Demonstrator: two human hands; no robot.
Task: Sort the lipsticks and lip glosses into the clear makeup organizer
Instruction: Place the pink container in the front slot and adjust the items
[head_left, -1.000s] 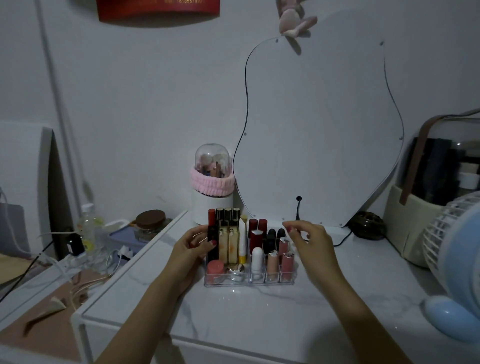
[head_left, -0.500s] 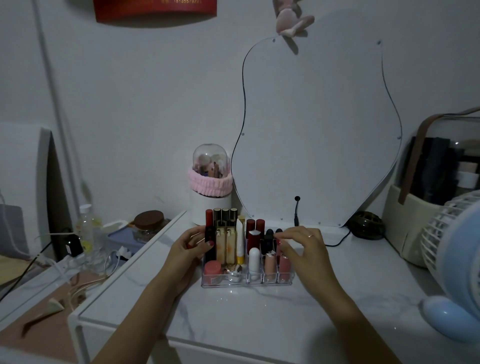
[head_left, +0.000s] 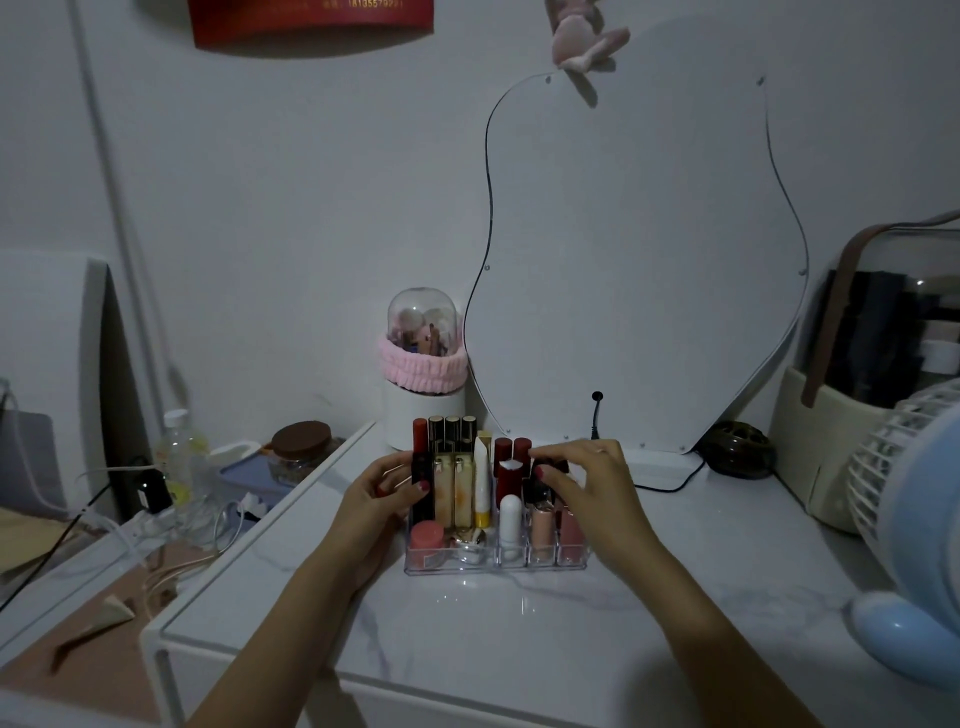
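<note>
Dim room, white wall; a white marble-look table (head_left: 519, 623) carries the work. I log the items as follows.

Organizer (head_left: 496, 564): clear, compartmented, at table centre, directly ahead of both of my hands, its long side running left to right across my view. Nearly full; I see no loose lipsticks on the table.

Contents: gold tubes (head_left: 452, 436) upright in the back row; two pale glosses (head_left: 453, 491) upright mid-left; a white and yellow stick (head_left: 482, 486); dark red lipsticks (head_left: 511, 467); a white balm (head_left: 510, 519); pink tubes (head_left: 543, 527) front right; a pink pot (head_left: 427, 535) front left. All long axes vertical.

Left hand (head_left: 376, 499): against the organizer's left end, fingers curled around a dark tube (head_left: 422, 483) at the left edge, thumb on its front.

Right hand (head_left: 592, 483): over the right rear compartments, thumb and forefinger pinching a black lipstick (head_left: 545, 475), upright. Whether it sits fully in its slot I cannot tell.

Judgement: the right hand is nearer the piece in play; the coming move turns on keeping that tube vertical over its slot, straight down.

Surroundings: a curvy mirror (head_left: 639, 260) behind; a domed brush holder (head_left: 423, 364) to its left; a blue fan (head_left: 919, 545) at right; a basket (head_left: 810, 457) behind the fan; a lower side table (head_left: 78, 597) with cables at left.
</note>
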